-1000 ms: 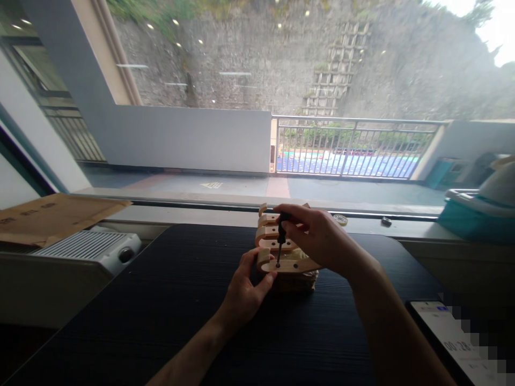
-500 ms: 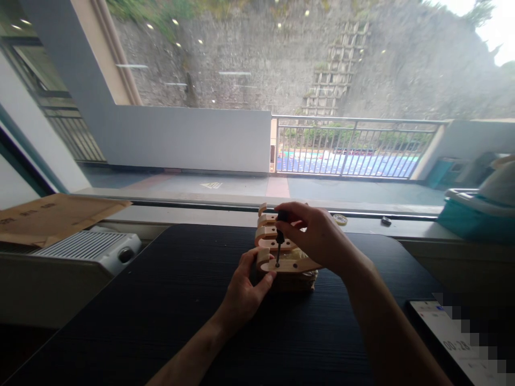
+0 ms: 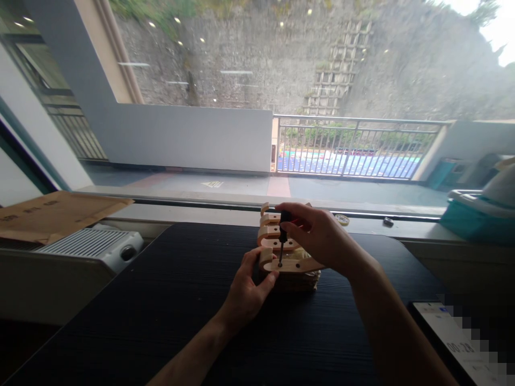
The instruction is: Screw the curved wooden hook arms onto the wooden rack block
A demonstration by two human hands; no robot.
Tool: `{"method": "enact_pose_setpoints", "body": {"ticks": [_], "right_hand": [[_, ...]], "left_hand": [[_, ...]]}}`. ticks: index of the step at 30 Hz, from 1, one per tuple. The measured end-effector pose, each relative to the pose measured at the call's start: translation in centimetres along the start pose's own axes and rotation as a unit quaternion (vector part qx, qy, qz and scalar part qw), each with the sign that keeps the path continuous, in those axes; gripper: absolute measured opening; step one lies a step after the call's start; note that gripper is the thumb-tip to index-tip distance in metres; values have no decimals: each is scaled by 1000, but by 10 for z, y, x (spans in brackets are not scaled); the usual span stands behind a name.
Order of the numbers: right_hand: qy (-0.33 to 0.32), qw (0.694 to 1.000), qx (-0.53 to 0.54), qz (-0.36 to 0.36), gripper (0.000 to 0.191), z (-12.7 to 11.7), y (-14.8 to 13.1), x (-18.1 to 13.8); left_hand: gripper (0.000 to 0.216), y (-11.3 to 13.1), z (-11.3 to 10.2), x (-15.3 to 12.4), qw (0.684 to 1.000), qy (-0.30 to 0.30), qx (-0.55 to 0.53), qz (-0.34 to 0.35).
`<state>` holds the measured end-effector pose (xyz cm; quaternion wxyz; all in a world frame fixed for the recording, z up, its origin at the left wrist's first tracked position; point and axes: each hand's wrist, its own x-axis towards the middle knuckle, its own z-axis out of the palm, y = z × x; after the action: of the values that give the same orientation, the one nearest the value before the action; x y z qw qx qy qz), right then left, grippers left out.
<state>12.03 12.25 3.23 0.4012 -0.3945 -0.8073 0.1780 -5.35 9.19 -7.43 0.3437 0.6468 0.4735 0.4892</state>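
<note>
Standing nearly upright on the front wooden hook (image 3: 290,265), a black-handled screwdriver (image 3: 283,236) is held by the right hand (image 3: 318,231), its handle pinched between thumb and fingers, its tip set at the left of the hook's two visible holes. The front hook's curved left end is gripped by the left hand (image 3: 247,289), thumb at the near edge, fingers around the outer side. A wrapped block (image 3: 303,281) is seen directly under the front hook, on the black table (image 3: 169,321). More wooden hooks (image 3: 277,243) are lined up just behind the front hook, partly covered by the right hand; exact count can't be told. Well right of the front hook and nearer the camera, a phone (image 3: 444,332) is partly blurred out. Beyond the front hook, to the right, a tape roll (image 3: 341,220) and a small dark object (image 3: 388,221) are placed on the windowsill (image 3: 366,228).
</note>
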Motion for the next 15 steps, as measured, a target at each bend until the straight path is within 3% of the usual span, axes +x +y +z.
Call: {"method": "enact_pose_setpoints", "body": {"ticks": [10,15], "right_hand": [[29,999,-19,-8,25,-3,1,2],[13,1000,-11,-21,29,-3,2,1]], "left_hand": [[36,-4,1,0,1000,-1,13,12],[37,-4,0,0,1000,-7,9,10]]}}
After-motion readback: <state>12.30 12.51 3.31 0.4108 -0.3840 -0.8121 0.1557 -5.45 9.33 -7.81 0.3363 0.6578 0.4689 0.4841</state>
